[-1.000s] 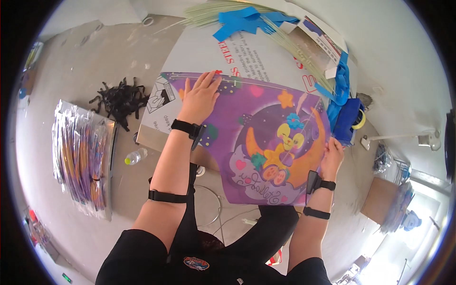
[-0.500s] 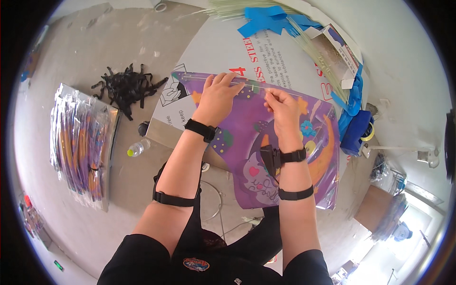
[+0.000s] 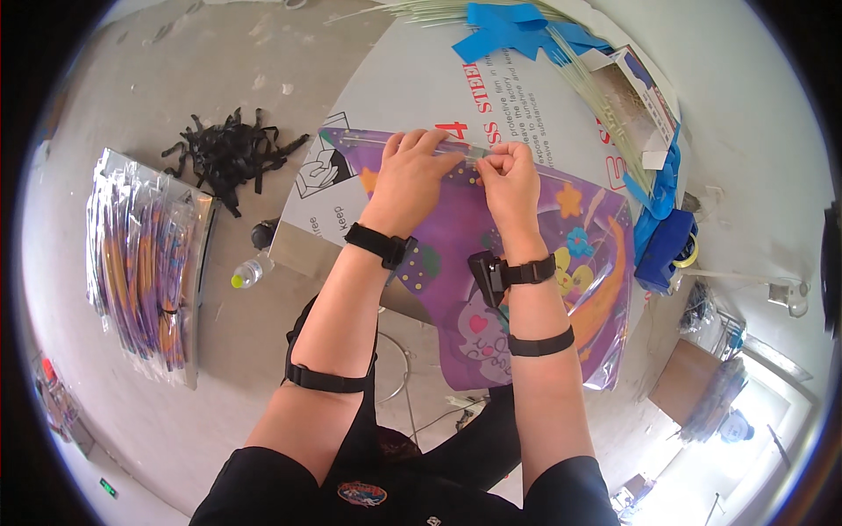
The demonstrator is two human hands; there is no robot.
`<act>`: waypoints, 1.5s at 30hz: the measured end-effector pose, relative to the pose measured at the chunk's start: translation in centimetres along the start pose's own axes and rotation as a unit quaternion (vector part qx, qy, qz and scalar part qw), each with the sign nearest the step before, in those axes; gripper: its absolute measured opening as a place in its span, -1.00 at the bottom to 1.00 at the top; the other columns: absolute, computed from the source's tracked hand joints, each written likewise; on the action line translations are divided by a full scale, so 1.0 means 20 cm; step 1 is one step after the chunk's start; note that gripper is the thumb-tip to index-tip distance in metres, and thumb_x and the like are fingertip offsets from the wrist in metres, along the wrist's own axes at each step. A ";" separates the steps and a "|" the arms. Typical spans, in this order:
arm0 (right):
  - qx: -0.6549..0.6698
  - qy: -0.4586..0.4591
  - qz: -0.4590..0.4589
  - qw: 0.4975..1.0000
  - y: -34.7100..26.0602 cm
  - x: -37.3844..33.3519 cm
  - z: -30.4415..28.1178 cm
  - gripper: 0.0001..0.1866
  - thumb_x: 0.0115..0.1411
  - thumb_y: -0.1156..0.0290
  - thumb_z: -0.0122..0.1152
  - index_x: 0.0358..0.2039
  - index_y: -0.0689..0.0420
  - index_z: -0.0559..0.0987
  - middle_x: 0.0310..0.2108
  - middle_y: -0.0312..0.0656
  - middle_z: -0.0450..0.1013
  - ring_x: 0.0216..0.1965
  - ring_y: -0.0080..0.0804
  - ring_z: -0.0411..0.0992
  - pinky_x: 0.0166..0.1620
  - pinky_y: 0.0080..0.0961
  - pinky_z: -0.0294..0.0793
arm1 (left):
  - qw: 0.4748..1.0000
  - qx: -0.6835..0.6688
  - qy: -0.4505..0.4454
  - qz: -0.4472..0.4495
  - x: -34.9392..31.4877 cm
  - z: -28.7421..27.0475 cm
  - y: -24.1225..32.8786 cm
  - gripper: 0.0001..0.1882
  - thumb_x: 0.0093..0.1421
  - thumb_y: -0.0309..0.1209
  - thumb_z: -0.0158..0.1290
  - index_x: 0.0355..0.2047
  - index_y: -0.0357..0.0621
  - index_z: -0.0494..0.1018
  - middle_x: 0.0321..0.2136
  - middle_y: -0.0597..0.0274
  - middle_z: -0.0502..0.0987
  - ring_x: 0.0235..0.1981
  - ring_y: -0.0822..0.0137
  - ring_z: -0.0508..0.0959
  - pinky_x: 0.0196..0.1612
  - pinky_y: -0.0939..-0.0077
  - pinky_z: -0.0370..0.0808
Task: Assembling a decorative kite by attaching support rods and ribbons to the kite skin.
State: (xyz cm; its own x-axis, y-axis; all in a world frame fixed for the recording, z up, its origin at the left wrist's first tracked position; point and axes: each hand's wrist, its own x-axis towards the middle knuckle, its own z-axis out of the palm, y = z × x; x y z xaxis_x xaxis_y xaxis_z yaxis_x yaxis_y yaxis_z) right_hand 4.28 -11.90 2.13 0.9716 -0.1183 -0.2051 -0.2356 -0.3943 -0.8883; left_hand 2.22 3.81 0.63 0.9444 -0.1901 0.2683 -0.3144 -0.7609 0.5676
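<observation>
A purple plastic sheet (image 3: pixel 460 263) with printed cartoon figures, stars and a crescent lies on the table under both hands. Along its far edge runs a thin pale rod (image 3: pixel 360 140). My left hand (image 3: pixel 412 180) rests flat over this edge, fingers stretched out on it and thumb pointing right. Close beside it, my right hand (image 3: pixel 510 184) pinches at the same edge with thumb and forefinger together. A small clear strip (image 3: pixel 477 152) glints between the hands; its end at the right fingertips is partly hidden.
A bundle of pale rods (image 3: pixel 605 114), blue cloth strips (image 3: pixel 500 31) and an open carton (image 3: pixel 645 96) lie at the table's far side. A blue tape dispenser (image 3: pixel 660 252) stands right. Black straps (image 3: pixel 232 158), a bottle (image 3: pixel 250 273) and a stack of wrapped sheets (image 3: pixel 140 272) are left.
My right hand has moved slightly left, closer to my left hand, its fingertips now at the sheet's far edge. My left hand stays on that edge. The view has shifted a little.
</observation>
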 end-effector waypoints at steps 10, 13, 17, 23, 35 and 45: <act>-0.046 -0.016 0.001 0.999 -0.01 0.00 0.01 -0.69 0.08 0.63 0.22 -0.20 0.23 0.32 -0.47 -0.15 0.53 -0.47 -0.43 0.52 -0.36 -0.52 0.50 | 1.000 -0.008 0.004 -0.003 0.00 0.00 -0.01 -0.64 0.01 -0.58 -0.01 -0.21 0.04 0.59 -0.03 0.19 0.47 0.06 0.14 0.39 0.20 0.16 0.19; -0.051 -0.012 -0.018 0.998 0.02 0.01 0.01 -0.67 0.07 0.62 0.23 -0.19 0.23 0.31 -0.47 -0.15 0.53 -0.47 -0.41 0.52 -0.36 -0.50 0.50 | 1.000 -0.008 0.004 -0.003 0.00 0.00 -0.01 -0.64 0.01 -0.58 -0.01 -0.21 0.04 0.60 -0.03 0.19 0.47 0.06 0.14 0.39 0.20 0.16 0.19; -0.072 -0.006 -0.030 0.997 0.04 0.02 0.01 -0.67 0.06 0.61 0.24 -0.20 0.23 0.32 -0.47 -0.14 0.53 -0.46 -0.39 0.53 -0.34 -0.48 0.50 | 1.000 -0.002 0.004 -0.003 0.00 0.01 -0.01 -0.64 0.01 -0.58 -0.02 -0.21 0.04 0.60 -0.03 0.19 0.47 0.06 0.14 0.39 0.21 0.15 0.19; -0.092 -0.001 -0.011 0.996 0.03 0.02 0.01 -0.65 0.04 0.56 0.27 -0.20 0.23 0.32 -0.49 -0.14 0.54 -0.43 -0.30 0.54 -0.29 -0.41 0.48 | 1.000 -0.005 0.001 -0.004 0.01 0.00 -0.01 -0.64 0.02 -0.57 -0.02 -0.19 0.04 0.59 -0.03 0.20 0.46 0.07 0.14 0.39 0.21 0.15 0.18; -0.106 0.015 -0.006 0.994 0.03 0.02 0.02 -0.63 0.00 0.51 0.28 -0.22 0.22 0.32 -0.52 -0.16 0.53 -0.41 -0.26 0.53 -0.26 -0.39 0.45 | 0.999 0.042 -0.011 0.012 -0.01 0.04 0.01 -0.52 0.06 -0.58 -0.04 -0.02 0.18 0.52 0.05 0.23 0.41 0.12 0.17 0.34 0.24 0.15 0.14; -0.085 0.017 0.032 0.996 -0.02 0.02 0.02 -0.64 0.03 0.53 0.30 -0.24 0.27 0.31 -0.53 -0.11 0.51 -0.54 -0.33 0.54 -0.43 -0.44 0.49 | 0.997 0.071 -0.013 0.000 -0.01 0.03 0.03 -0.53 0.08 -0.54 -0.03 0.00 0.19 0.52 0.08 0.26 0.38 0.14 0.20 0.32 0.25 0.11 0.12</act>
State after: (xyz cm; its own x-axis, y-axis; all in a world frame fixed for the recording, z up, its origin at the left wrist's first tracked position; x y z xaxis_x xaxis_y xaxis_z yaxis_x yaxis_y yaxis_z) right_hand 4.74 -11.38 2.25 0.9540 -0.1775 -0.2417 -0.2997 -0.5333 -0.7911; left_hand 1.89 2.98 0.42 0.9471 -0.2047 0.2471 -0.2994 -0.8406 0.4514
